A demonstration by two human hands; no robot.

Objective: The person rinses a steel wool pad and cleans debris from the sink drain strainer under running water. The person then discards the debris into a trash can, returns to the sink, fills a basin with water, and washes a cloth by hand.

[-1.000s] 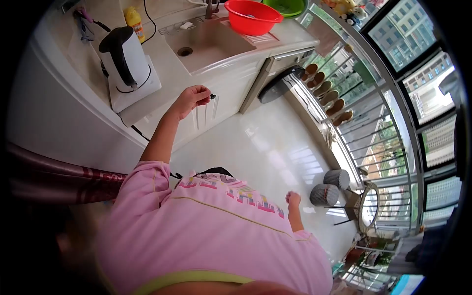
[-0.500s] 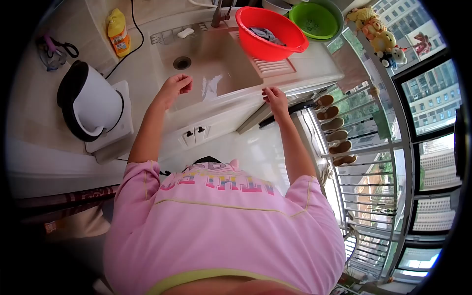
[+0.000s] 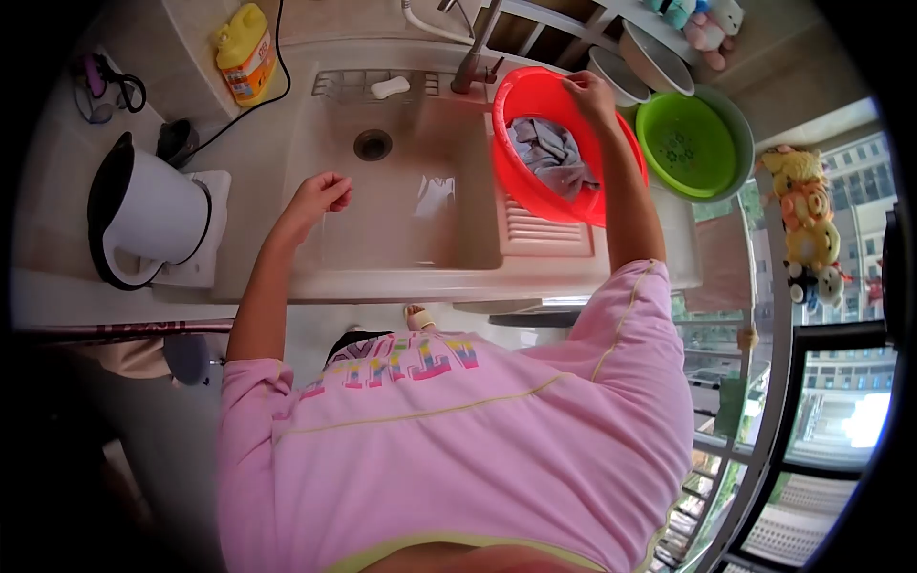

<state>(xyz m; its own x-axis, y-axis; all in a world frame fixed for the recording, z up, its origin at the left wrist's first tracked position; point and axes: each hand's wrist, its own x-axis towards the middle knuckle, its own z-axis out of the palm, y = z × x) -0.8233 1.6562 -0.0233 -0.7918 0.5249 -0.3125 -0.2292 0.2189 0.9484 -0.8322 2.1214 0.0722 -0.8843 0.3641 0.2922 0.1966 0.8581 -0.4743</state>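
Observation:
A red basin (image 3: pixel 523 196) stands on the ribbed washboard (image 3: pixel 544 237) at the right of the sink, with a crumpled grey cloth (image 3: pixel 552 158) inside it. My right hand (image 3: pixel 590 95) reaches over the basin to its far rim, fingers bent and pressed together there; part of the grip is hidden. Above the left side of the sink (image 3: pixel 411 229) hangs my left hand (image 3: pixel 322 197), its fingers loosely curled in with nothing visible in them. The drain (image 3: pixel 373 145) lies beyond it.
Behind the basin rises the faucet (image 3: pixel 473 67). A green basin (image 3: pixel 683 143) and pale bowls (image 3: pixel 659 57) stand to the right. A soap bar (image 3: pixel 390 87) rests on the rear ledge. At left are a yellow bottle (image 3: pixel 245 53) and a white kettle (image 3: pixel 153 210).
My right hand has moved from the counter's front edge to the red basin's far rim. My left hand stays curled over the sink. The view has turned and come closer to the sink.

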